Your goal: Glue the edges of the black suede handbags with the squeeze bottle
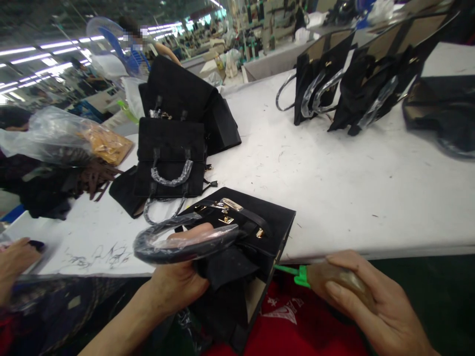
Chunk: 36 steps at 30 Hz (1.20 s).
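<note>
white desk (334,188), scuffed, flecked with threads, pen scrawl (100,254) by the near left edge. all round, a long factory hall under strip lights (44,54); a fan (111,44) past the far left corner, a person just behind it.

clear sack (55,138) off the left edge, stuffed with tan pieces and dark straps. pile (174,143) of black bags toward the left side, lying flat, plastic-wrapped handles on the front one. upright bags (352,74) along the far right, tan lining showing at the top, contents hidden. flat bag (441,113) at the right edge.

bag (260,222) on the near edge, partly hanging over it, gold clasp up. left grip (178,289) pressed together on its lower flap, thumb tucked under the wrapped handle (178,244). right grip (371,301) below the near edge, curled tight round a tool (302,278), green tip pointing at the bag's corner, near it. another person's hand (15,262) at the near left corner.

broad bare stretch across the middle and right of the desk, down to the near edge.
</note>
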### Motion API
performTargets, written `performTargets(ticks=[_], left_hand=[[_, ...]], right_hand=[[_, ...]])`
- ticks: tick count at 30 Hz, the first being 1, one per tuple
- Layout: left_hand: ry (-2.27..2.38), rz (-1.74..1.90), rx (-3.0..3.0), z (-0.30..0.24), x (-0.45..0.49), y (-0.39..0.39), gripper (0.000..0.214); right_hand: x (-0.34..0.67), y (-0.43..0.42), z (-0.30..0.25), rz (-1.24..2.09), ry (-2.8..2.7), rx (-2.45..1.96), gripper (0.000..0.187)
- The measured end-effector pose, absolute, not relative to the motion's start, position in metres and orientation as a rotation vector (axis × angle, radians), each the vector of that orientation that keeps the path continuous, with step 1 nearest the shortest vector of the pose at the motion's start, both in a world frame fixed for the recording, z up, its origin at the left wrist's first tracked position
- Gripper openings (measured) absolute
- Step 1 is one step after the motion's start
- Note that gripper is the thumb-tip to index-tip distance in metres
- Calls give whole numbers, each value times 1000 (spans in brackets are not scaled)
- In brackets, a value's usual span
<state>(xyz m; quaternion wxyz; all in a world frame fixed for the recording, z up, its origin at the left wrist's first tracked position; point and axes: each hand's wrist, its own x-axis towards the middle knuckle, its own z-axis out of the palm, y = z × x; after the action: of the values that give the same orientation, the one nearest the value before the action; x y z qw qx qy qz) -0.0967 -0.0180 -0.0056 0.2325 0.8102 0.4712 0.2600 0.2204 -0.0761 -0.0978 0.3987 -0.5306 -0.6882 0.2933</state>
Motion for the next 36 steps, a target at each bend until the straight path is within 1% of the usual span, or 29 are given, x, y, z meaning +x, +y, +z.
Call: performTargets(ticks=[2, 6, 10, 15, 22, 26, 29, 33, 36], left_hand=[[1289, 683, 2225, -6, -98, -18, 14], [1308, 666, 2183, -7, -100, -18, 17], [1317, 677, 2162, -7, -98, -19, 16], [1355, 669, 2225, -3, -96, -18, 9], [1415, 643, 2283, -2, -94, -17, 16], [1384, 703, 2292, 0, -89, -16, 12], [1370, 740, 2291, 2, -87, -17, 14], [1423, 703, 2287, 3, -87, -19, 14], [1404, 734, 2302, 2, -87, -19, 14]], right_hand=[[220, -75, -95, 699, -1727, -1365, 12], [220, -74, -93, 758, -1790, -1310, 14], [221, -74, -92, 668, -1768, -1353, 11], [221, -81, -85, 912, -1847, -1206, 15], [219, -95, -87, 718, -1844, -1285, 18], [220, -103, -87, 634, -1854, -1289, 22], [221, -106, -86, 628, -1860, -1346, 20], [220, -109, -86, 648, -1895, -1250, 26], [219, -110, -87, 590, -1852, -1343, 24]])
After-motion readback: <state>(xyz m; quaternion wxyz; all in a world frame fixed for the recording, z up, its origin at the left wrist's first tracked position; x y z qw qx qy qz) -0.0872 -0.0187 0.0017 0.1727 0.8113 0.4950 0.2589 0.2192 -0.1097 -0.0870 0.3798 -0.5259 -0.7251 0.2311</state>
